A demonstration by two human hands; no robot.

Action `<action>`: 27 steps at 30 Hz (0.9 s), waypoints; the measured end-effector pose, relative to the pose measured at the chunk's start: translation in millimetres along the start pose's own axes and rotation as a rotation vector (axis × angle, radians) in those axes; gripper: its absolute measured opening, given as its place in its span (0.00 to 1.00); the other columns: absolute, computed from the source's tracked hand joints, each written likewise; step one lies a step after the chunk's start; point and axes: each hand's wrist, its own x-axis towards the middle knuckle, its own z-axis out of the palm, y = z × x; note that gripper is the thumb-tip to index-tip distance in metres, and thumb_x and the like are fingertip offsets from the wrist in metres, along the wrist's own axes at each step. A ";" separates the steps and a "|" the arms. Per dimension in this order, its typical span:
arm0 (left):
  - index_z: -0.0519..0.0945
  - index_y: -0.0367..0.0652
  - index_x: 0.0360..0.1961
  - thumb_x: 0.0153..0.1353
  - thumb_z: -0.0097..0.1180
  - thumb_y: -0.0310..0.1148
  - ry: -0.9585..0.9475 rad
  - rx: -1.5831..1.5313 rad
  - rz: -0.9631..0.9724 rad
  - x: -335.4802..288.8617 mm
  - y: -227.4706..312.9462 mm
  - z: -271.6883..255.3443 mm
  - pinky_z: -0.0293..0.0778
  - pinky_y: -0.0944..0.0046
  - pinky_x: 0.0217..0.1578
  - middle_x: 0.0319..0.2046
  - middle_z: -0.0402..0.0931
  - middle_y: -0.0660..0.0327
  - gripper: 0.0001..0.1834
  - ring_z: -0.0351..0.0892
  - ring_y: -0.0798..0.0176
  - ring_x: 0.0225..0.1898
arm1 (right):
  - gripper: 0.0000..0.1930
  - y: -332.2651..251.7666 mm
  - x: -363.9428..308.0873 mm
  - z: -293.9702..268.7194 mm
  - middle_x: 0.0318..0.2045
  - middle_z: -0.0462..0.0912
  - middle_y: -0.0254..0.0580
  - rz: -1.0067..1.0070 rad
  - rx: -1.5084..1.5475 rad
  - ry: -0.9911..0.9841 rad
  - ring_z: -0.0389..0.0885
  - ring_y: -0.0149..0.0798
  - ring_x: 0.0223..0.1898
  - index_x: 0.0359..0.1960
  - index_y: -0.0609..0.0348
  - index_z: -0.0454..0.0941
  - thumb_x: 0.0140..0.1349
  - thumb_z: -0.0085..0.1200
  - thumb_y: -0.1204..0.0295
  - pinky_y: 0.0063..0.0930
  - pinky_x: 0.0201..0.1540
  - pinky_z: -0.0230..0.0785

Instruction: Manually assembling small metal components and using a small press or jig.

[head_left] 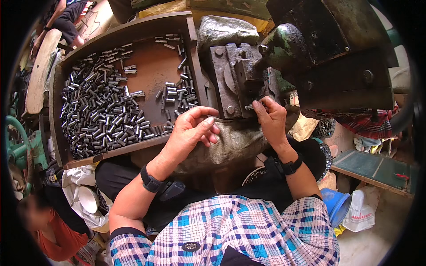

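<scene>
Between thumb and fingertips, my right hand [271,119] pinches a small metal tube [249,107] in front of the die block of a machine press [248,73]. My left hand [195,127] hovers by the near right corner of a wooden tray [184,23], its fingers loosely curled and apart, and nothing shows in them. Many short dark metal tubes [102,106] are heaped in the left half of that tray. A smaller group of tubes [183,92] lies along its right wall, close to my left hand.
The heavy press head [328,48] overhangs at the upper right. Cloth sacking [230,139] lies under the press's near edge. A blue bucket [333,206] and a white plastic bag [360,210] stand at the lower right. Another person [57,230] is at the lower left.
</scene>
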 end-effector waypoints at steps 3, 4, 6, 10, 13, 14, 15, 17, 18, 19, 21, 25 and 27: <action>0.71 0.36 0.50 0.64 0.51 0.34 -0.005 0.011 -0.013 -0.8 -0.7 0.4 0.74 0.77 0.24 0.30 0.77 0.59 0.16 0.78 0.73 0.25 | 0.14 -10.3 -1.7 -9.7 0.14 0.64 0.19 0.393 0.749 -0.073 0.56 0.15 0.16 0.20 0.58 0.70 0.62 0.55 0.68 0.14 0.17 0.46; 0.71 0.36 0.50 0.64 0.51 0.35 -0.012 0.025 -0.018 -0.9 -1.9 0.9 0.74 0.77 0.24 0.30 0.77 0.59 0.16 0.78 0.73 0.25 | 0.14 -12.0 -2.0 -11.9 0.14 0.64 0.19 0.395 0.747 -0.071 0.56 0.15 0.16 0.20 0.58 0.70 0.62 0.55 0.68 0.14 0.17 0.46; 0.71 0.36 0.49 0.64 0.51 0.35 -0.014 0.039 -0.016 -0.4 -0.6 3.5 0.74 0.77 0.24 0.29 0.77 0.59 0.16 0.78 0.73 0.25 | 0.12 -14.5 -2.7 -15.8 0.12 0.65 0.23 0.406 0.711 -0.024 0.58 0.16 0.15 0.22 0.60 0.72 0.61 0.55 0.69 0.16 0.17 0.48; 0.72 0.36 0.49 0.64 0.52 0.35 -0.020 0.036 -0.007 -1.5 -1.8 2.0 0.74 0.77 0.24 0.30 0.78 0.59 0.17 0.78 0.73 0.25 | 0.09 -39.8 -6.7 -32.6 0.11 0.68 0.30 0.089 0.234 0.069 0.64 0.20 0.14 0.24 0.61 0.73 0.59 0.56 0.71 0.19 0.17 0.53; 0.72 0.36 0.49 0.64 0.52 0.36 -0.027 0.070 -0.010 -1.6 -1.9 3.6 0.74 0.77 0.24 0.30 0.78 0.59 0.16 0.78 0.73 0.25 | 0.07 -46.0 -5.9 -35.7 0.12 0.71 0.36 -0.136 0.080 0.133 0.67 0.25 0.13 0.24 0.61 0.75 0.56 0.58 0.74 0.22 0.17 0.57; 0.72 0.36 0.49 0.64 0.52 0.36 -0.023 0.070 -0.014 -1.9 -1.9 4.1 0.74 0.77 0.24 0.30 0.78 0.59 0.16 0.78 0.73 0.25 | 0.06 -47.5 -6.5 -36.2 0.12 0.71 0.36 -0.099 0.091 0.150 0.68 0.26 0.13 0.24 0.61 0.75 0.55 0.59 0.75 0.22 0.17 0.57; 0.72 0.36 0.49 0.65 0.51 0.36 -0.036 0.105 -0.023 -2.5 -1.8 4.8 0.74 0.76 0.24 0.30 0.78 0.59 0.16 0.78 0.73 0.25 | 0.06 -49.7 -7.0 -37.2 0.12 0.72 0.36 -0.062 0.102 0.166 0.68 0.28 0.12 0.23 0.61 0.75 0.54 0.59 0.76 0.22 0.17 0.58; 0.72 0.37 0.50 0.65 0.51 0.36 -0.045 0.142 -0.039 -2.7 0.0 5.8 0.74 0.76 0.25 0.30 0.78 0.60 0.16 0.78 0.73 0.26 | 0.06 -62.2 -7.4 -54.4 0.12 0.72 0.36 -0.099 0.078 0.150 0.68 0.27 0.12 0.22 0.61 0.75 0.53 0.59 0.77 0.22 0.17 0.58; 0.72 0.37 0.50 0.65 0.51 0.36 -0.032 0.140 -0.045 -4.5 0.3 5.0 0.74 0.76 0.25 0.30 0.78 0.60 0.16 0.78 0.73 0.26 | 0.06 -64.9 -8.1 -58.1 0.12 0.72 0.36 -0.135 0.055 0.139 0.68 0.27 0.12 0.22 0.61 0.75 0.53 0.59 0.78 0.21 0.17 0.58; 0.72 0.37 0.49 0.65 0.51 0.35 -0.026 0.137 -0.039 -4.5 -0.5 4.1 0.74 0.76 0.25 0.30 0.78 0.60 0.16 0.78 0.73 0.26 | 0.06 -63.8 -6.1 -48.2 0.12 0.71 0.37 -0.099 0.093 0.124 0.68 0.27 0.12 0.22 0.61 0.74 0.53 0.59 0.78 0.21 0.17 0.59; 0.72 0.36 0.49 0.65 0.51 0.35 -0.043 0.133 -0.035 -1.9 2.5 6.2 0.73 0.76 0.25 0.30 0.78 0.60 0.16 0.78 0.73 0.26 | 0.07 -32.0 -0.6 -18.9 0.11 0.69 0.41 -0.165 -0.114 0.050 0.69 0.35 0.11 0.21 0.60 0.74 0.53 0.59 0.75 0.27 0.17 0.59; 0.72 0.36 0.49 0.65 0.51 0.35 -0.046 0.088 -0.023 1.2 0.1 5.4 0.74 0.76 0.25 0.30 0.78 0.60 0.16 0.77 0.73 0.26 | 0.09 -5.0 -8.2 4.4 0.10 0.67 0.45 -0.091 -0.091 0.030 0.69 0.42 0.12 0.21 0.59 0.72 0.54 0.59 0.74 0.31 0.17 0.58; 0.72 0.36 0.49 0.65 0.51 0.35 -0.042 0.072 -0.020 3.0 0.2 5.3 0.74 0.76 0.25 0.30 0.78 0.60 0.16 0.77 0.73 0.26 | 0.09 -11.0 -10.2 4.8 0.11 0.68 0.45 -0.059 -0.039 0.030 0.69 0.42 0.12 0.21 0.59 0.72 0.54 0.59 0.73 0.30 0.17 0.58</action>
